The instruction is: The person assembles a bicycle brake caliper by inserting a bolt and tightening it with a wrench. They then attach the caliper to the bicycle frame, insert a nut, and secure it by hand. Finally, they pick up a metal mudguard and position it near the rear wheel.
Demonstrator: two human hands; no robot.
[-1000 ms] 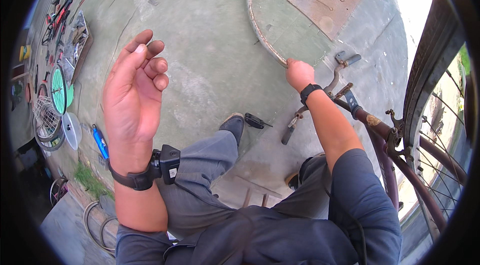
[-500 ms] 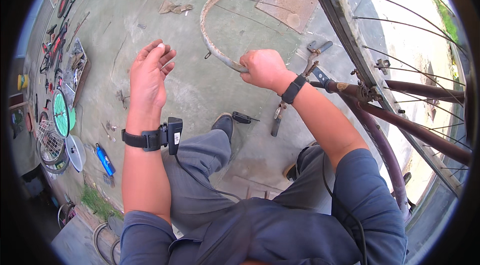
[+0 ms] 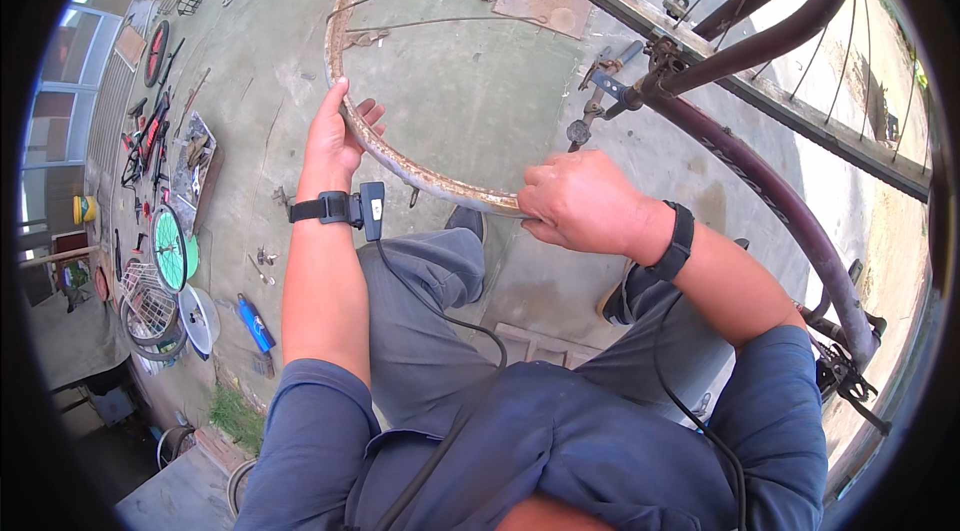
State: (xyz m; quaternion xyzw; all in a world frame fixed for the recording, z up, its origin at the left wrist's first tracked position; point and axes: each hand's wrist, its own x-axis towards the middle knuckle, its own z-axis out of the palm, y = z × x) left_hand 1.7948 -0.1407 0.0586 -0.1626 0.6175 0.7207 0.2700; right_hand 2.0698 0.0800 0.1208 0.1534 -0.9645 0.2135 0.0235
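Observation:
A rusty, curved bicycle mudguard (image 3: pixel 425 177) with two thin wire stays (image 3: pixel 440 25) stretches between my hands, above the floor. Its near right end is in my closed right hand (image 3: pixel 588 206). My left hand (image 3: pixel 340 136) has the mudguard passing between its thumb and partly curled fingers, lower down from the far tip. To the right stands a dark maroon bicycle (image 3: pixel 745 176), apparently upside down, its spoked wheel (image 3: pixel 740 81) uppermost and its handlebar (image 3: pixel 590 116) low near the floor. My right hand is apart from the bicycle.
A rusty flat sheet (image 3: pixel 550 1) and a crumpled cloth (image 3: pixel 366 38) lie ahead on the floor. At left are a parts tray (image 3: pixel 205 171), a green-covered wheel (image 3: pixel 169 249), a wire basket (image 3: pixel 148 306), a white basin (image 3: pixel 198 319) and a blue bottle (image 3: pixel 255 324).
My left hand, empty before, has come onto the mudguard. My right hand has kept its hold, and the mudguard now lies closer, across both hands. The view has shifted.

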